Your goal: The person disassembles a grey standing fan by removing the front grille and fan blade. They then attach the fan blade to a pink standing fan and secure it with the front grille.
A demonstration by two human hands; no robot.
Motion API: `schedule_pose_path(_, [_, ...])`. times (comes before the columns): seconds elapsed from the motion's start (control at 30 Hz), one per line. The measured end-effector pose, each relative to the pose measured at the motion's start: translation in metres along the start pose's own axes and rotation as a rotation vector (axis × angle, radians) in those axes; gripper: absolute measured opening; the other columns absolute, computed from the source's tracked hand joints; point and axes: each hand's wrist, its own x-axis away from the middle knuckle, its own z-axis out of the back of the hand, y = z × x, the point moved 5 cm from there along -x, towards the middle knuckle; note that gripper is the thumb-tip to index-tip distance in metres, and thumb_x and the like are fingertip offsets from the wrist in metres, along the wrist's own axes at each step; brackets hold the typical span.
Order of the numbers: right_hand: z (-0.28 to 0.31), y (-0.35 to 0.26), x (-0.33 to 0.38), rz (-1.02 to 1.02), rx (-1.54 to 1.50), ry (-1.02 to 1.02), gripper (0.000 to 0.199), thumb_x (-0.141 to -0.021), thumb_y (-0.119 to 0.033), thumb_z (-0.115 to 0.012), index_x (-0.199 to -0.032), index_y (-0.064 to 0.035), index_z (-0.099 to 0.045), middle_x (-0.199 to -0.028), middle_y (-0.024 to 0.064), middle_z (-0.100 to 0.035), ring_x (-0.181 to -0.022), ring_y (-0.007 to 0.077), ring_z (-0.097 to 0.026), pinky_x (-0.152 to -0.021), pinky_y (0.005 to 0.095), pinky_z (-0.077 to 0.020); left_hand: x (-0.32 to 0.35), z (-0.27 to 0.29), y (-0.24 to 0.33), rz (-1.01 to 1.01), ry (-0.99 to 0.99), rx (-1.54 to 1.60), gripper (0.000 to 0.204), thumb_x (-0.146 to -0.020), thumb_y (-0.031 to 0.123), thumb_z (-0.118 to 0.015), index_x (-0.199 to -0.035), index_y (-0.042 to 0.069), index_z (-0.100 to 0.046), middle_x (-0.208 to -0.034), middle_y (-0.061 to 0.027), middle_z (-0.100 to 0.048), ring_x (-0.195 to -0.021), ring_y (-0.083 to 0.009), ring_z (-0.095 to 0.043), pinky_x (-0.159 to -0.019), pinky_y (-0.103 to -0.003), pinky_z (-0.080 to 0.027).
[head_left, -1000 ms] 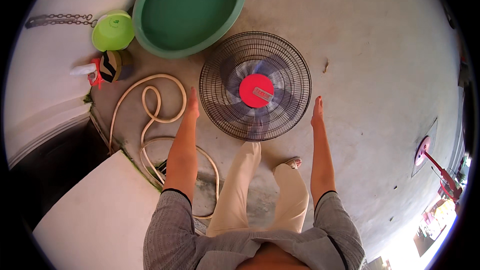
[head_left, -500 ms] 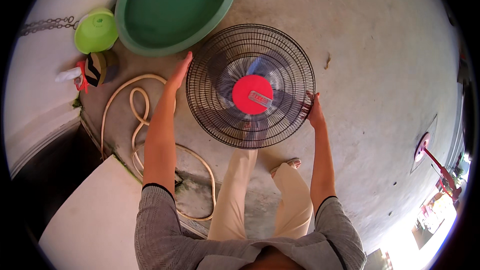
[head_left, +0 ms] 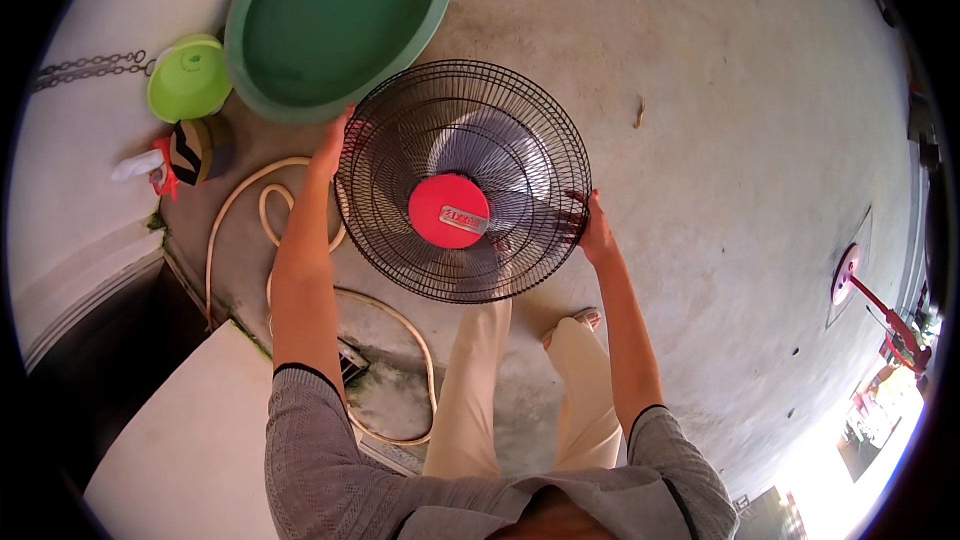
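Observation:
A round black wire fan guard [head_left: 520, 110] with a red centre cap [head_left: 449, 211] is held up in front of me, with pale blades showing behind the wires. My left hand [head_left: 332, 145] grips its left rim. My right hand [head_left: 592, 230] grips the right rim, fingers hooked on the wires. Below the guard are my legs in beige trousers.
A large green basin [head_left: 290, 100] lies on the concrete floor at upper left, with a small lime-green bowl [head_left: 187, 80] and a chain beside it. A cream hose [head_left: 260, 230] coils on the floor at left. A white surface [head_left: 180, 440] stands at lower left; a red stand [head_left: 880, 310] at right.
Both hands closed on the fan guard's rim and lifted it nearer to the camera; it now looks larger and sits higher over my legs.

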Motion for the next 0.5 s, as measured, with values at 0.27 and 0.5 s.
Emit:
schedule_pose_path(0.27, [-0.019,0.016,-0.030,-0.022,-0.013,0.018,0.067,-0.094,-0.065,-0.028,-0.124,-0.0087,-0.052,-0.094,0.0103,-0.064,-0.080,0.0203,-0.062,-0.065,0.0374,-0.0503,0.025,0.035,0.002,0.054,0.159,-0.257,0.092,-0.084,0.070,-0.045,-0.147,0.005,-0.028,-0.151,-0.0187,-0.027,-0.134,-0.0318,-0.032,-0.107,-0.048,-0.028])
schedule_pose_path(0.5, [0.014,-0.017,-0.031,-0.093,0.073,0.091,0.071,-0.090,-0.071,-0.031,-0.123,-0.0127,-0.053,-0.088,0.0100,-0.064,-0.067,0.0205,-0.058,-0.056,0.0373,-0.0469,-0.014,0.006,-0.022,0.001,0.173,-0.146,0.089,-0.085,0.063,-0.055,-0.143,-0.002,-0.034,-0.148,-0.0193,-0.033,-0.136,-0.0309,-0.032,-0.110,-0.041,-0.027])
